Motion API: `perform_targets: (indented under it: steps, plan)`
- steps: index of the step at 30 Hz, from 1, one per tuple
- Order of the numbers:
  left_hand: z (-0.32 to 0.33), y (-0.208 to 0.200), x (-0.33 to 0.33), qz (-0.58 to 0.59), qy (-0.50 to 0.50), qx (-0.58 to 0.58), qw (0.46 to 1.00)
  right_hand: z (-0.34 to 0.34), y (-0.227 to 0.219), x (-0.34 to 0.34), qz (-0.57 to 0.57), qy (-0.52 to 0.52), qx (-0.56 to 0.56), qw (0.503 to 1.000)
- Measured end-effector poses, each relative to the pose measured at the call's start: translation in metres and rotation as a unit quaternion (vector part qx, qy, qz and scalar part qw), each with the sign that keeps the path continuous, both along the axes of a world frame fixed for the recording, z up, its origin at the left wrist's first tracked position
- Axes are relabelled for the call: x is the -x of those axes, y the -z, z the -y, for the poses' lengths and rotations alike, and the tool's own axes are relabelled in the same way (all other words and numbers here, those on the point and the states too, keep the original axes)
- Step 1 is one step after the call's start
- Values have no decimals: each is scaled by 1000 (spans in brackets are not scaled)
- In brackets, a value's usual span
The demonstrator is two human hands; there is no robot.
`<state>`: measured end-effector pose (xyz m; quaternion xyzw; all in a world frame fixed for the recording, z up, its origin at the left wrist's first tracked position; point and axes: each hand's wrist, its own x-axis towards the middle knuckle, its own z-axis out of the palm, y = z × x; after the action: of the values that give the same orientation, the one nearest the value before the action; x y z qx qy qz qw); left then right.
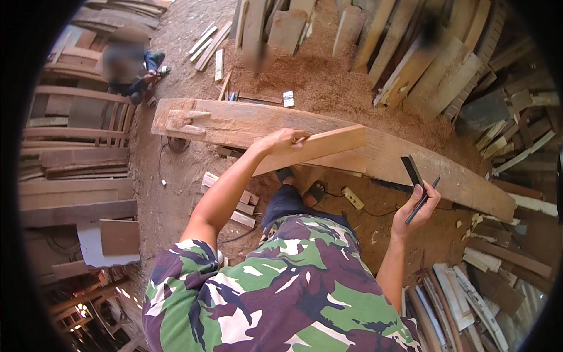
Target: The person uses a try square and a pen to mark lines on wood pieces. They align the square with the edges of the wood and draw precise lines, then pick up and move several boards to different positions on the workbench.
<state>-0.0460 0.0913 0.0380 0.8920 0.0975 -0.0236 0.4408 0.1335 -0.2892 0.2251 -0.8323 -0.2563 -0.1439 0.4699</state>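
Observation:
My left hand (284, 141) is closed on the upper edge of a smooth, light-brown wooden board (334, 144), held tilted over the near side of a long thick plank (457, 180). The board's right end points toward the right. In my right hand (427, 206), raised near the plank's right part, are a black L-shaped square (412, 170) and a dark pencil or pen (417, 210). One arm of the square points up and the other runs left. The palm and fingers partly hide where its two arms meet.
A power strip (352, 198) with a cable lies on the ground by my sandals (316, 190). Wood offcuts (246, 204) lie left of my legs. A small white packet (288, 98) is beyond the plank. Another person (132, 67) sits far left. Stacked boards (76, 158) line both sides.

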Motion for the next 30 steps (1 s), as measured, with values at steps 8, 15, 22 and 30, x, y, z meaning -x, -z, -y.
perform_targets:
  steps: [8,15,22,30]
  plan:
    - [-3,-25,-43,-139,49,41,988,6,17,17,-46,-1,42,998]
    - [4,-10,-46,8,62,-189,980,13,27,25,-59,-53,100,992]
    - [25,7,-21,-22,-16,-179,983,13,30,10,-68,-101,127,984]
    - [31,-23,1,-25,-3,-239,971,-19,37,-2,-98,-179,109,973]
